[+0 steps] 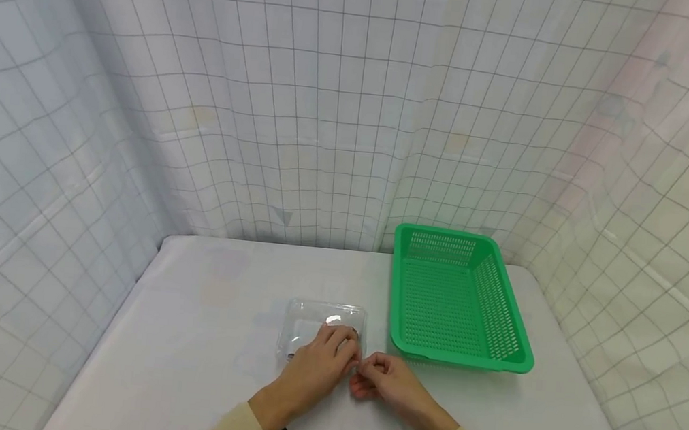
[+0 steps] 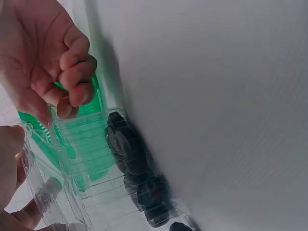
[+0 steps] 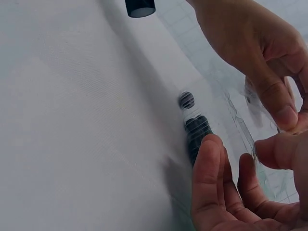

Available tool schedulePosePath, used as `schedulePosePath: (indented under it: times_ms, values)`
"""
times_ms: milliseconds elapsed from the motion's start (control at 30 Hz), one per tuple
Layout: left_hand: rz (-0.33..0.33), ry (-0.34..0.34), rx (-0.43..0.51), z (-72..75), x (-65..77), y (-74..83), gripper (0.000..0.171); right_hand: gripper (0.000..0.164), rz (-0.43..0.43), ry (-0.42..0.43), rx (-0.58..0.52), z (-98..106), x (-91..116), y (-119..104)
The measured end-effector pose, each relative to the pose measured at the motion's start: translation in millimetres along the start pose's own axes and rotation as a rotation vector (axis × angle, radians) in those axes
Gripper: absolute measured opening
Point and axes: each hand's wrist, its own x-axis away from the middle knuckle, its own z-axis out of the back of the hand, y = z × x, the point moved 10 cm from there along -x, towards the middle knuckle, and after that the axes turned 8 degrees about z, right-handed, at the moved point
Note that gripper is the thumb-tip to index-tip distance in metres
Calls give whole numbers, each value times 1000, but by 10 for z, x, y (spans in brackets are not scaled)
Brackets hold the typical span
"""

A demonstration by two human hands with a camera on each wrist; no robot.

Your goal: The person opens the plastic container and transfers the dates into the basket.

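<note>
A clear plastic clamshell container sits on the table, and several dark, shiny oblong pieces show through its ribbed wall. My left hand lies across the top of the container, its fingers spread over the lid and its thumb and index finger pinching the edge at the near right corner. At that same corner my right hand pinches the rim, its other fingers curled beside the wall. In the right wrist view, the left thumb and right thumb nearly meet at the rim.
A green perforated basket stands at the right, just beyond my right hand. White cloth covers the table. Grid-patterned curtains enclose the back and both sides.
</note>
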Motion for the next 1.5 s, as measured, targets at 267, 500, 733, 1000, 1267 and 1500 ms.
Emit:
schedulePosePath:
  times_ms: [267,500,733,1000,1267,1500]
  values:
    - [-66,4,-18,14,-2,20,32,23,12,9,40,47,-40,-20]
    - [6,-2,-52,39,63,-254,62,17,-4,1,43,71,-19,-43]
    - [62,-26,-15,122,131,-469,70,17,-13,3,51,68,15,-44]
    - [158,-117,54,199,225,-684,69,20,12,53,117,168,79,-41]
    - [105,-88,96,272,250,-657,56,22,29,119,250,222,84,-63]
    - [65,86,119,590,152,-754,55,20,68,176,390,284,77,-156]
